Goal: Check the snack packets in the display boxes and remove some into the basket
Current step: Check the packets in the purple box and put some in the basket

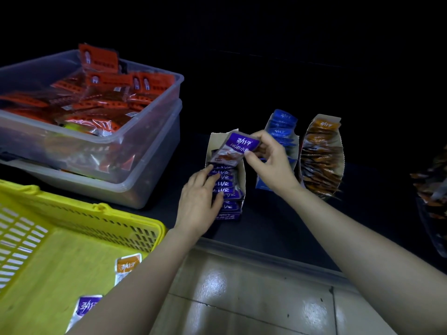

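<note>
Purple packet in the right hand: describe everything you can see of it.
The purple packet is a flat, glossy, foil-like sachet: purple top band with white characters, pale lower half with a reddish-brown food picture. It stands tilted, raised above the row of like packets in the cardboard display box, lower edge at that row. The right hand pinches its right edge.

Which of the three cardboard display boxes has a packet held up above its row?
The leftmost box, holding purple packets: the right hand pinches a purple packet raised over it. The blue box and orange box beside it have none lifted.
</note>
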Demonstrator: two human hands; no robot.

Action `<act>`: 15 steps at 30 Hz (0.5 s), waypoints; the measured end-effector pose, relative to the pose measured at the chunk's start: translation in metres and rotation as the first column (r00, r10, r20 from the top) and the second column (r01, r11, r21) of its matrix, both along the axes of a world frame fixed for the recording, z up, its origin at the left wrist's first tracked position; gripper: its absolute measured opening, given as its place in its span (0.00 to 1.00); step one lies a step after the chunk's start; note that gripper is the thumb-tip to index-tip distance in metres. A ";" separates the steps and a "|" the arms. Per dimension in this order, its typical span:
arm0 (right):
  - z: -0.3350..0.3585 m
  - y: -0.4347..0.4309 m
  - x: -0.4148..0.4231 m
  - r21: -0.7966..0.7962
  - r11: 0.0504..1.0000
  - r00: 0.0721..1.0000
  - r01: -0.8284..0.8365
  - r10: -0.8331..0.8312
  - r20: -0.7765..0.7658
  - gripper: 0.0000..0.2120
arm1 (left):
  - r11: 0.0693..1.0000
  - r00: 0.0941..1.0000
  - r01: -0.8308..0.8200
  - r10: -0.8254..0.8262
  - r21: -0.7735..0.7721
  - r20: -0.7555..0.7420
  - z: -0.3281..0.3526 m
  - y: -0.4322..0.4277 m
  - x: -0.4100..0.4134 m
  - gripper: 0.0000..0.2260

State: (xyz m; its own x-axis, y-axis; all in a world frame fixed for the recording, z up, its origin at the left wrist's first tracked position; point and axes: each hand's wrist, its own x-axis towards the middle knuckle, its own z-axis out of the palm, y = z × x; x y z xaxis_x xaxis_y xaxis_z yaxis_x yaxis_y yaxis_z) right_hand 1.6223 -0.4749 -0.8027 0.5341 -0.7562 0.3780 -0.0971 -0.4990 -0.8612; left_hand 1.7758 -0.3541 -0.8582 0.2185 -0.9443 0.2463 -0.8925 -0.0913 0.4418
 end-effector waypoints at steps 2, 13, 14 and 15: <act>-0.008 0.001 0.000 -0.003 1.000 0.998 -0.015 0.015 -0.068 0.05 | 1.000 1.000 0.004 -0.004 -0.002 -0.001 0.000 0.000 0.000 0.21; -0.045 -0.005 0.013 -0.186 0.978 0.936 0.092 -0.148 -0.320 0.07 | 0.993 0.997 -0.042 0.035 -0.109 -0.071 0.004 0.001 0.000 0.27; -0.045 -0.004 0.014 -0.196 0.975 0.931 0.100 -0.162 -0.327 0.07 | 0.992 0.997 -0.039 0.031 -0.124 -0.073 0.005 0.000 0.000 0.29; -0.046 -0.004 0.015 -0.213 0.971 0.928 0.107 -0.174 -0.330 0.07 | 0.992 0.998 -0.022 0.014 -0.124 -0.061 0.005 -0.001 -0.001 0.32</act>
State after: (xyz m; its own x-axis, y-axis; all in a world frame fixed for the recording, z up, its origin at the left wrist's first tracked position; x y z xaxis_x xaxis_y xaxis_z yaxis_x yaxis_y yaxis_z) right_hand 1.6376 -0.4791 -0.8483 0.5500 -0.7661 0.3325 -0.4509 -0.6075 -0.6540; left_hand 1.7751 -0.3548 -0.8530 0.2531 -0.9027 0.3479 -0.8628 -0.0480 0.5033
